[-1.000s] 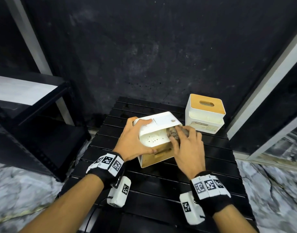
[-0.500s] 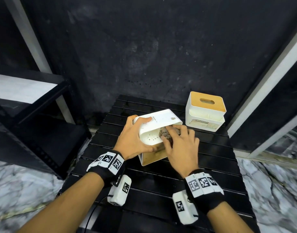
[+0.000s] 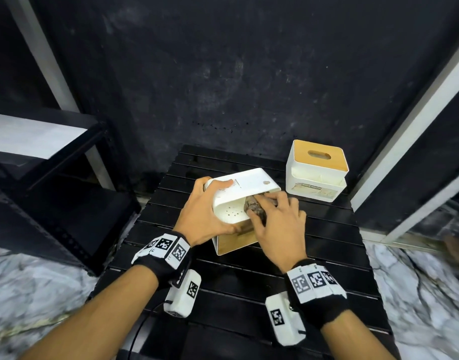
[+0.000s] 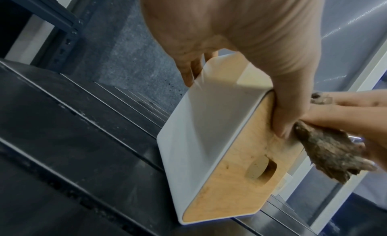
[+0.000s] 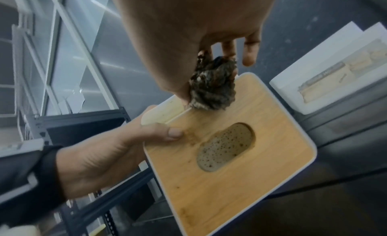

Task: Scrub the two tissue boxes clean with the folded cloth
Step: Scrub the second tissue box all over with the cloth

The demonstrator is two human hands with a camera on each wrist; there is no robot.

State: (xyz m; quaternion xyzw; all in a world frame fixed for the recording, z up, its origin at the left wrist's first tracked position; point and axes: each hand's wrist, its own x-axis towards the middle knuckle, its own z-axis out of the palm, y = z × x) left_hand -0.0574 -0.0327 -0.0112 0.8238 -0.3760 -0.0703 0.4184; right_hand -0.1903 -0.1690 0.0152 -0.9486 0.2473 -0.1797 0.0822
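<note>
A white tissue box [image 3: 246, 183] [image 4: 196, 128] lies tipped on its side on the black slatted table [image 3: 327, 245], its wooden slotted lid [image 5: 230, 157] facing me. My left hand [image 3: 199, 216] grips its left end, thumb on the lid [image 5: 171, 133]. My right hand [image 3: 277, 222] holds a dirty grey-brown folded cloth [image 3: 253, 207] [image 5: 211, 89] [image 4: 326, 153] against the box's upward face near the lid edge. A second white tissue box [image 3: 316, 172] [image 5: 326, 74] with a wooden lid stands upright at the table's back right.
A black metal shelf unit [image 3: 54, 183] stands left of the table. A dark wall [image 3: 223, 74] rises behind it. A white-framed panel [image 3: 418, 120] runs along the right. Marble floor [image 3: 418, 294] surrounds the table.
My right hand has slid the cloth leftward across the box's upward face. The left hand keeps its grip and the box stays tipped.
</note>
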